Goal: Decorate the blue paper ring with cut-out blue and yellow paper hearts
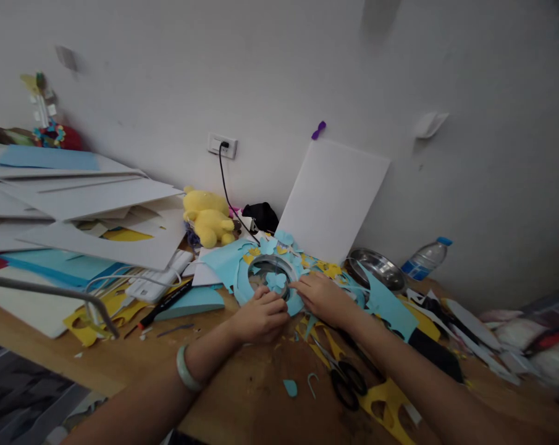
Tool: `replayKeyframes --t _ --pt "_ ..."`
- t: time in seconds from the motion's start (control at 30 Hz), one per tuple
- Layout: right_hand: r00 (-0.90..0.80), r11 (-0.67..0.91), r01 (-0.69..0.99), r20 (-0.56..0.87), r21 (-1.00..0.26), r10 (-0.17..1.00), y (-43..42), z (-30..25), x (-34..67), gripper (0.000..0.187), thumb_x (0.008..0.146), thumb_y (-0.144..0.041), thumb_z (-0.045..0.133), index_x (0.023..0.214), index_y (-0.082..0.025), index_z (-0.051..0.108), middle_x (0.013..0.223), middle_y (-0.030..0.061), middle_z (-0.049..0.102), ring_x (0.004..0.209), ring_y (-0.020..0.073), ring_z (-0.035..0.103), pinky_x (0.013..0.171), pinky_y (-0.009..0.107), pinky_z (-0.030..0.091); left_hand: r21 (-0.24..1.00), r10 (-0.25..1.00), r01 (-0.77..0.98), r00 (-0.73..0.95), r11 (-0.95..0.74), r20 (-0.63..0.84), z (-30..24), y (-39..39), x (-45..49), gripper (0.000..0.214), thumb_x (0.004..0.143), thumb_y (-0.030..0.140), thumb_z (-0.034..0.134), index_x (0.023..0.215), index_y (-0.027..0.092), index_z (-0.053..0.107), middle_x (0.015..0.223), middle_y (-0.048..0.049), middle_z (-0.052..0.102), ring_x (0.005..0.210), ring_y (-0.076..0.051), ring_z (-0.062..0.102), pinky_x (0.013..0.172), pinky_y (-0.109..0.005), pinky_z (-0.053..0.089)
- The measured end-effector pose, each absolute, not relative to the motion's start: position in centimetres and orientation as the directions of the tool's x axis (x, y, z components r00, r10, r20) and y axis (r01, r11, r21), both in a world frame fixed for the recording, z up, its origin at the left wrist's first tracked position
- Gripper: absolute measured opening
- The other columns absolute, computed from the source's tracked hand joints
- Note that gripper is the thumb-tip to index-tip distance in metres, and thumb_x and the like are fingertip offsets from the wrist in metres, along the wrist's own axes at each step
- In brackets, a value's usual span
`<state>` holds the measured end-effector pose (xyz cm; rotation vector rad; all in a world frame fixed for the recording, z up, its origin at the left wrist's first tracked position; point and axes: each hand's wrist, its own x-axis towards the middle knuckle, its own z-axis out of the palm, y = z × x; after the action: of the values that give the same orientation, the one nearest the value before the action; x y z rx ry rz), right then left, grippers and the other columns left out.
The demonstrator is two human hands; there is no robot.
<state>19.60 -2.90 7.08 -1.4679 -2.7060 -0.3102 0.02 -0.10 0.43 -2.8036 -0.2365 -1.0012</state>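
My left hand (263, 315), with a pale green bangle (186, 369) at its wrist, has its fingers curled and closed at the lower edge of a light blue petal-shaped paper cutout (275, 282). Behind the cutout lies a round piece with a pale rim (251, 266) and a dark, see-through middle, among light blue paper. My right hand (323, 298) comes in from the other side, fingers bent together, their tips close to the cutout; what they pinch, if anything, is too small to see. Black-handled scissors (348, 378) lie with blades open below my right hand.
Stacked white boards (84, 198) and a power strip (154, 283) fill the left. A yellow plush toy (209, 216), a leaning white board (332, 198), a metal bowl (378, 269) and a water bottle (426, 258) stand behind. Yellow paper scraps (390, 408) litter the wooden table (242, 395).
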Motion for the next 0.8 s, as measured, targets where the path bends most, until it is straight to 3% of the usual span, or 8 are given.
replayKeyframes --t 0.23,0.27,0.33,0.4,0.53,0.6,0.7,0.8 --pt "-0.152 0.165 0.984 0.159 -0.067 0.976 -13.9 1.8 24.2 0.018 0.087 -0.024 0.044 0.083 -0.017 0.06 0.078 0.0055 0.062 0.072 0.0198 0.06 0.063 0.03 0.044 -0.097 0.013 0.075 0.851 -0.992 0.524 0.6 -1.5 1.2 0.013 0.081 0.015 0.044 0.08 0.016 0.056 0.079 -0.0047 0.059 0.075 -0.019 0.047 0.071 -0.035 0.03" --pt "-0.086 0.103 0.988 0.146 -0.114 0.986 -15.0 0.8 24.2 0.018 0.086 -0.026 0.044 0.083 -0.018 0.06 0.081 0.0056 0.063 0.076 0.02 0.06 0.067 0.03 0.045 -0.102 -0.012 0.044 0.868 -0.994 0.497 0.6 -1.8 1.6 0.012 0.081 0.016 0.045 0.08 0.017 0.056 0.079 -0.005 0.059 0.074 -0.019 0.047 0.07 -0.034 0.03" --pt "0.122 -0.088 0.925 0.069 -0.37 0.99 -16.5 -0.8 24.2 0.013 0.079 -0.022 0.05 0.087 -0.018 0.059 0.092 0.007 0.064 0.085 0.0206 0.06 0.075 0.031 0.044 -0.106 -0.068 -0.024 0.898 -0.994 0.434 0.6 -2.4 2.5 0.009 0.082 0.02 0.047 0.079 0.017 0.056 0.082 -0.0054 0.06 0.074 -0.019 0.049 0.067 -0.034 0.031" --pt "0.207 -0.181 0.849 -0.003 -0.497 0.978 -16.8 -1.7 24.1 0.02 0.072 -0.019 0.052 0.091 -0.017 0.059 0.096 0.0081 0.063 0.088 0.0212 0.059 0.078 0.031 0.043 -0.093 -0.114 -0.086 0.923 -0.992 0.368 0.4 -3.0 3.2 0.009 0.082 0.022 0.05 0.076 0.018 0.055 0.084 -0.0054 0.06 0.075 -0.02 0.051 0.066 -0.033 0.033" --pt "0.252 -0.237 0.809 -0.047 -0.538 0.967 -15.6 -2.3 24.5 0.022 0.062 -0.019 0.057 0.083 -0.018 0.058 0.076 0.0042 0.063 0.072 0.0208 0.059 0.066 0.029 0.044 0.01 -0.115 -0.122 0.96 -0.993 0.257 0.2 -3.7 3.3 0.005 0.081 0.024 0.054 0.081 0.019 0.054 0.084 -0.0035 0.063 0.075 -0.018 0.056 0.064 -0.029 0.037" --pt "0.291 -0.269 0.79 -0.05 -0.551 0.955 -15.1 -2.5 24.7 0.017 0.058 -0.022 0.059 0.075 -0.018 0.057 0.067 0.0022 0.06 0.065 0.0201 0.057 0.06 0.029 0.043 0.078 -0.077 -0.095 0.974 -0.992 0.212 0.2 -3.8 2.9 0.018 0.078 0.035 0.058 0.086 0.02 0.053 0.077 -0.0019 0.063 0.066 -0.018 0.057 0.056 -0.028 0.038" --pt "0.348 -0.302 0.768 -0.027 -0.565 0.937 -15.1 -2.9 24.6 0.014 0.059 -0.026 0.059 0.07 -0.018 0.053 0.065 0.0023 0.057 0.062 0.0194 0.054 0.058 0.029 0.041 0.162 -0.048 -0.074 0.986 -0.984 0.157 0.3 -3.7 2.4 0.033 0.07 0.047 0.064 0.085 0.02 0.052 0.072 0.0 0.064 0.06 -0.017 0.058 0.049 -0.027 0.037" --pt "0.361 -0.297 0.759 -0.006 -0.58 0.933 -15.5 -3.0 24.4 0.016 0.061 -0.027 0.058 0.072 -0.017 0.053 0.067 0.0027 0.056 0.061 0.0184 0.052 0.057 0.028 0.04 0.213 -0.038 -0.066 0.991 -0.975 0.132 0.6 -3.7 2.2 0.03 0.069 0.043 0.066 0.082 0.021 0.052 0.076 -0.0003 0.064 0.064 -0.018 0.06 0.051 -0.026 0.037"
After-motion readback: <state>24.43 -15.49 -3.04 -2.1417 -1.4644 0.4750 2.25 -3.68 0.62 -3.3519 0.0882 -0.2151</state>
